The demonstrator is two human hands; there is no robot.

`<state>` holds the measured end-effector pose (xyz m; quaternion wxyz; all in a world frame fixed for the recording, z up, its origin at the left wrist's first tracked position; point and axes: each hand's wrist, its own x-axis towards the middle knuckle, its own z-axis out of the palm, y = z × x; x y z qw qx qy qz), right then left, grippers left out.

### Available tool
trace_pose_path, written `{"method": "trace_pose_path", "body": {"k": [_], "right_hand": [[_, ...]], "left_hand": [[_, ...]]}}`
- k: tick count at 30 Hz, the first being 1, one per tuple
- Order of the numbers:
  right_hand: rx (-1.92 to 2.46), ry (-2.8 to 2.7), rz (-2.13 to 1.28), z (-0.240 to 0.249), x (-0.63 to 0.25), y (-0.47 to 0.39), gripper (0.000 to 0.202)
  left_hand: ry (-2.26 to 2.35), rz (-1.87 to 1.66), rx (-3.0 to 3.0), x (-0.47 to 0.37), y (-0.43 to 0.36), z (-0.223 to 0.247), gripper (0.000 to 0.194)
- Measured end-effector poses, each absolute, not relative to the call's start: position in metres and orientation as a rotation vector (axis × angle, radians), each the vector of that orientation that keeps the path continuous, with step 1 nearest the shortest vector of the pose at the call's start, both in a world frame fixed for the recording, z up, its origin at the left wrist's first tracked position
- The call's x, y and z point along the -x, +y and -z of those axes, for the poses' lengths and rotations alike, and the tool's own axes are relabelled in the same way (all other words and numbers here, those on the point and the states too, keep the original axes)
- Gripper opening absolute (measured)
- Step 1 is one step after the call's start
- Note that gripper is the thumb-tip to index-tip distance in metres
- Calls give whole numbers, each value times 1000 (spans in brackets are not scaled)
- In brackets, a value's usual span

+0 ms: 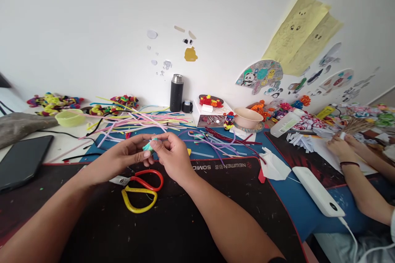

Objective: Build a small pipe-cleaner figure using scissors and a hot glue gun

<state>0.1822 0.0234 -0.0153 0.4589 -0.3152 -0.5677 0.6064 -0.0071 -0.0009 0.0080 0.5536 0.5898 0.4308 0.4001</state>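
Observation:
Above the near mat, both hands meet at a small turquoise piece (149,145) that looks like a bent pipe cleaner. My left hand (131,152) pinches it from the left between thumb and fingers. From the other side, my right hand (169,151) grips it with thumb and forefinger; part of it is hidden by the fingers. Just below lie scissors (145,178) with one red and one yellow handle, their blades partly under my left wrist. Behind the hands, loose pink and purple pipe cleaners (148,120) are spread over the table.
A black flask (177,93) stands by the wall beside its cap (187,107). A phone (26,160) and a green bowl (70,118) are at left. To the right are a beige bowl (248,119), a white power bank (317,191) and another person's hands (342,148).

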Motion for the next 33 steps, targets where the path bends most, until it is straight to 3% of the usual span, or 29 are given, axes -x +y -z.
{"method": "trace_pose_path", "body": {"k": [4, 10, 23, 33], "right_hand": [[803, -1377, -1515, 20, -182, 26, 47], [777, -1425, -1491, 17, -182, 24, 50], [774, -1614, -1301, 15, -184, 16, 27], [761, -1524, -1361, 16, -182, 19, 40]], "left_hand": [[1029, -955, -1394, 4, 1, -10, 33], [1026, -1012, -1371, 6, 2, -6, 36], [1007, -997, -1253, 5, 1, -2, 34], [965, -1035, -1205, 10, 6, 7, 37]]}}
